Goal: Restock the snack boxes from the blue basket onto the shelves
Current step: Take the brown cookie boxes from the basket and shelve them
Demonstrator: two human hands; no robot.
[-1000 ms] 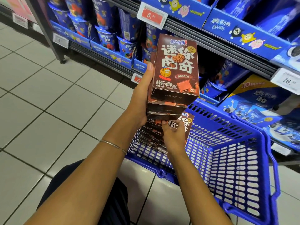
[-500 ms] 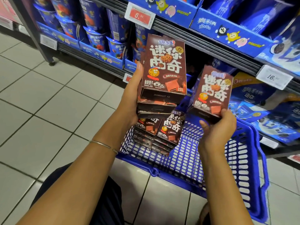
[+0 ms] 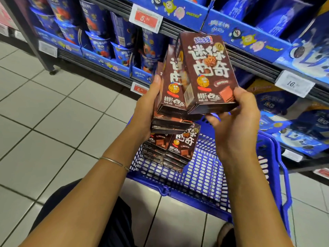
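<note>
brown box held in the right hand, thumb curled over its front corner, touching the stack that the left hand grips. under them more boxes lie piled in the blue basket on the tiled floor. behind, blue cups crowd the shelves.

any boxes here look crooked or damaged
The stack in the left hand is fanned unevenly, lower boxes skewed from the top one. The box in the right hand tilts across it. No damage shows.
</note>
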